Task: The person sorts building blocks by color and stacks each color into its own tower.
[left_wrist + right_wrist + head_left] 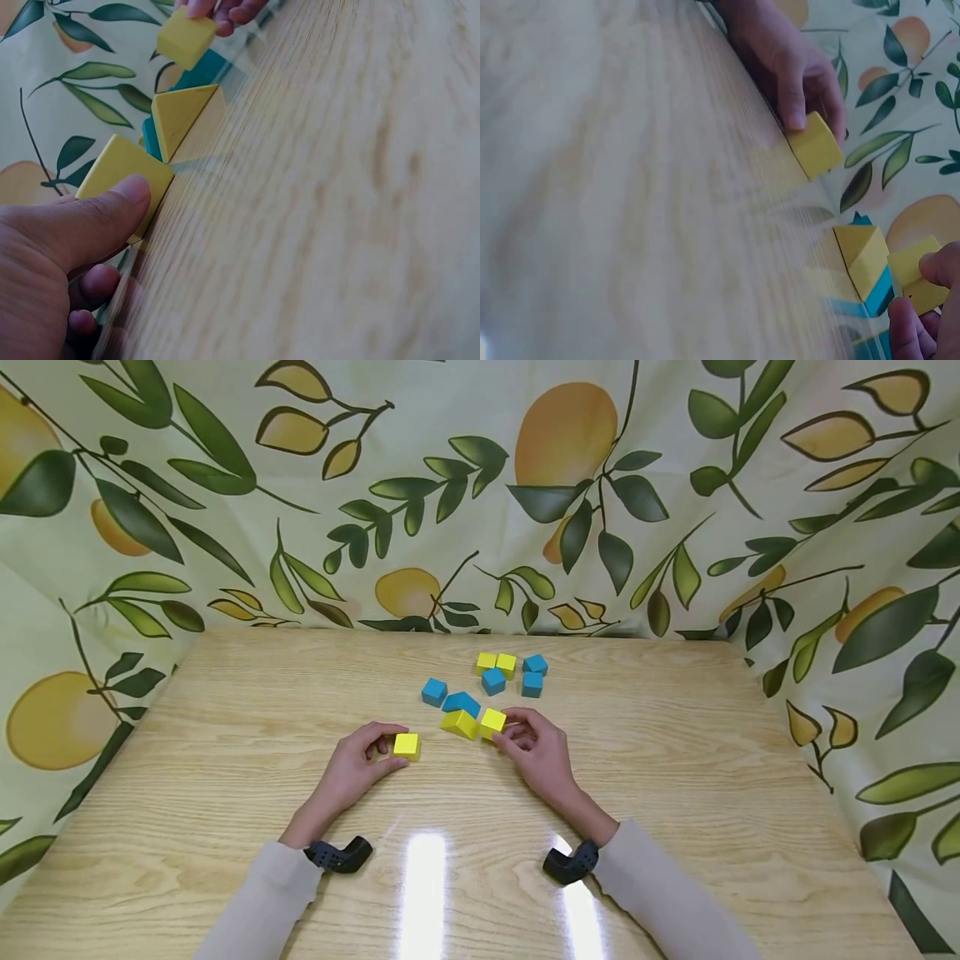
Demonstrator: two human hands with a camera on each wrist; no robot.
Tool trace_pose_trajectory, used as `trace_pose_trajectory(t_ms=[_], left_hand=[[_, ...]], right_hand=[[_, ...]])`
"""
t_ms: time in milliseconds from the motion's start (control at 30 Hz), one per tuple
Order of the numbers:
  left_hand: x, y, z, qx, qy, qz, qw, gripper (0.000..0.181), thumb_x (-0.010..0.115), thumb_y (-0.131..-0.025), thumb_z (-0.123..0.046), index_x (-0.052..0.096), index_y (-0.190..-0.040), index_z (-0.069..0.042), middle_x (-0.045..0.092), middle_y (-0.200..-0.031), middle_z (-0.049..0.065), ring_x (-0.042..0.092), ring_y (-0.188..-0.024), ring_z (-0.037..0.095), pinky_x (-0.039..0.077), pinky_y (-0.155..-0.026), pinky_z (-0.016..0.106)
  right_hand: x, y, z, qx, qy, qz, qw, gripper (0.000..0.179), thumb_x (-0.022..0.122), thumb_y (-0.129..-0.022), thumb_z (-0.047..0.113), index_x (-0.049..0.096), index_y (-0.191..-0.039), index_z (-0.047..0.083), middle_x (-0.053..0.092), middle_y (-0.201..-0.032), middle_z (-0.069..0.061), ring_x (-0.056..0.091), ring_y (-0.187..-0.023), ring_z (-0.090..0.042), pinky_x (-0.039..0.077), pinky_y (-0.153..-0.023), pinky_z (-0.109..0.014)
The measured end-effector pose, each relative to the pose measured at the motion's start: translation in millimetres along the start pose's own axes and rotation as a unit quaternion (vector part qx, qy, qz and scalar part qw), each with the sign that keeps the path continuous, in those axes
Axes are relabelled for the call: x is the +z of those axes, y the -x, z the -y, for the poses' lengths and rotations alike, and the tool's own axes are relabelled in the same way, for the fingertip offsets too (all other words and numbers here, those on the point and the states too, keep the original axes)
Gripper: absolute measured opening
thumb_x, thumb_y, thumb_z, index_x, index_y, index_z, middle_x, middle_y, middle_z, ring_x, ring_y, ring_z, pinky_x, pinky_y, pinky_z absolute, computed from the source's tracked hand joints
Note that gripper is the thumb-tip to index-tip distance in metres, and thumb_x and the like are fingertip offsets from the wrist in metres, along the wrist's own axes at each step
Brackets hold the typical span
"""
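Observation:
My left hand (356, 763) pinches a yellow cube (407, 747) between thumb and fingers, low over the table left of the other blocks. In the left wrist view its thumb presses the near face of that yellow cube (127, 176). Another yellow cube (492, 724) is pinched by my right hand (542, 757), just right of a yellow triangular block (460, 724). Seen from the right wrist, this cube (917, 274) appears tilted beside the triangle (862, 259). Behind the yellow triangle lies a blue triangular block (462, 703).
Farther back sit two yellow cubes (486, 662) side by side, with a blue cube (493, 682) in front. Blue blocks (532, 684) stand to their right, and a single blue cube (434, 692) to the left. A patterned cloth (450, 543) borders the wooden table (675, 760).

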State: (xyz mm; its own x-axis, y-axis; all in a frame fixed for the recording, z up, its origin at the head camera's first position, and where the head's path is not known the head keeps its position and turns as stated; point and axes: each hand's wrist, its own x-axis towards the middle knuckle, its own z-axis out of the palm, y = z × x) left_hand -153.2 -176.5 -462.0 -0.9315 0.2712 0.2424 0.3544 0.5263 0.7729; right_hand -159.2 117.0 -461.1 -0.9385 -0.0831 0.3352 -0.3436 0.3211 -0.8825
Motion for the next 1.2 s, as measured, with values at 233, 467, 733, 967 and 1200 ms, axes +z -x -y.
trace_pose_trajectory(t_ms=[233,467,733,967,1200], left_hand=[[0.1,0.6,0.4,0.003,-0.001,-0.003,1.0,0.041,0.079,-0.078,-0.007,0.066,-0.116,-0.009,0.054,-0.082,-0.001,0.045,-0.071,0.017,0.037,-0.06,0.026],[0.4,-0.2,-0.3,0.001,-0.002,0.0,1.0,0.04,0.079,-0.078,-0.008,0.066,-0.116,-0.008,0.054,-0.083,-0.001,0.045,-0.072,0.017,0.037,-0.061,0.026],[-0.1,0.0,-0.4,0.002,0.0,0.001,1.0,0.04,0.079,-0.079,-0.008,0.066,-0.116,-0.009,0.054,-0.083,0.0,0.046,-0.072,0.017,0.037,-0.061,0.026],[0.8,2.9,1.2,-0.002,-0.002,0.0,1.0,0.04,0.078,-0.079,-0.01,0.066,-0.117,-0.01,0.054,-0.084,-0.001,0.046,-0.074,0.017,0.037,-0.062,0.026],[-0.7,-1.0,0.1,0.004,0.0,0.003,1.0,0.039,0.078,-0.079,-0.011,0.066,-0.116,-0.01,0.055,-0.086,-0.001,0.047,-0.075,0.017,0.038,-0.062,0.026]], right_hand=[[11,4.0,5,-0.017,-0.01,0.027,0.9995,0.033,0.076,-0.082,0.006,0.063,-0.112,0.003,0.066,-0.087,-0.006,0.064,-0.071,-0.013,0.054,-0.064,-0.027],[23,7.2,10,-0.019,-0.028,0.067,0.9971,0.033,0.075,-0.082,0.008,0.063,-0.113,0.003,0.067,-0.089,-0.006,0.065,-0.073,-0.012,0.054,-0.065,-0.027],[38,7.6,16,-0.035,0.017,0.106,0.9936,0.032,0.077,-0.081,0.01,0.064,-0.11,0.004,0.065,-0.08,0.0,0.059,-0.061,-0.006,0.051,-0.057,-0.024],[49,5.5,18,-0.03,0.069,0.129,0.9888,0.036,0.079,-0.08,0.017,0.066,-0.112,0.005,0.064,-0.08,0.004,0.053,-0.059,-0.004,0.047,-0.055,-0.022],[56,-0.3,20,-0.033,0.105,0.129,0.9856,0.037,0.079,-0.081,0.019,0.066,-0.113,0.007,0.067,-0.093,0.001,0.051,-0.06,-0.004,0.045,-0.057,-0.023]])
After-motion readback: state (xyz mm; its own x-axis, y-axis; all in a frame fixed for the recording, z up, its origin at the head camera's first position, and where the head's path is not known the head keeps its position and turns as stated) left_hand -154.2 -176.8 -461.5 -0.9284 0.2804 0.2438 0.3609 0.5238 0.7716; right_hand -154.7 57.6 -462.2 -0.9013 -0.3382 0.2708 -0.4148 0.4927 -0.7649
